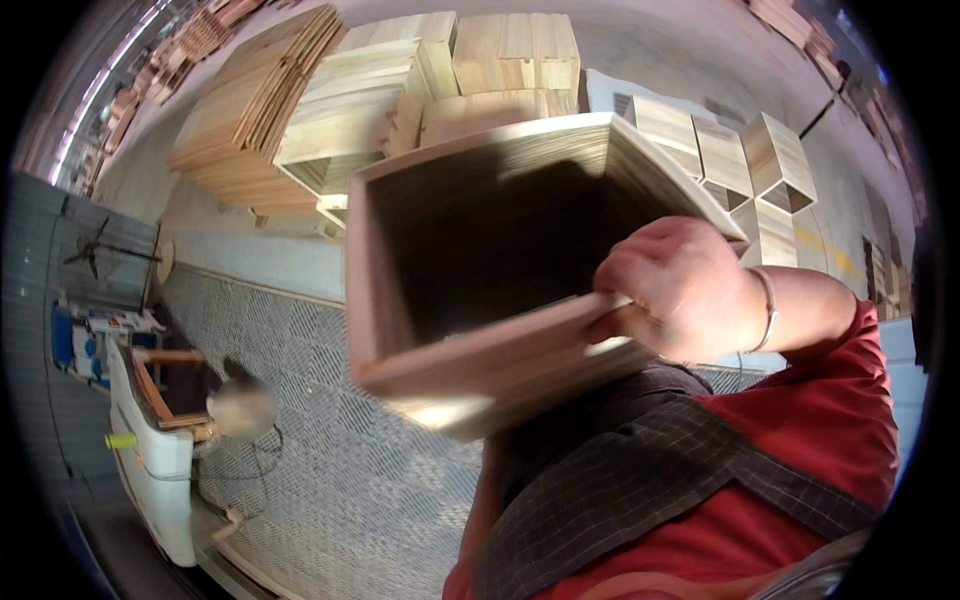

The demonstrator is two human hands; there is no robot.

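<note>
An open wooden box [470, 355] is held up in front of my body, its dark hollow facing me. My right hand [685, 290] is closed over the box's near rim toward the right, fingers curled inside and the thumb out of clear sight. A bracelet circles that wrist. My left forearm [488, 490] reaches up beneath the box, and the box hides my left hand, so its grip does not show. The box's lower edge is smeared by motion.
Several pale wooden boxes [515, 55] are stacked beyond, beside a pile of wooden panels [255, 95]. Smaller boxes [780, 160] stand at the right. At the left are a white machine [165, 500], a fan [95, 248] and a blurred round object [242, 408]. Patterned matting [330, 480] covers the floor.
</note>
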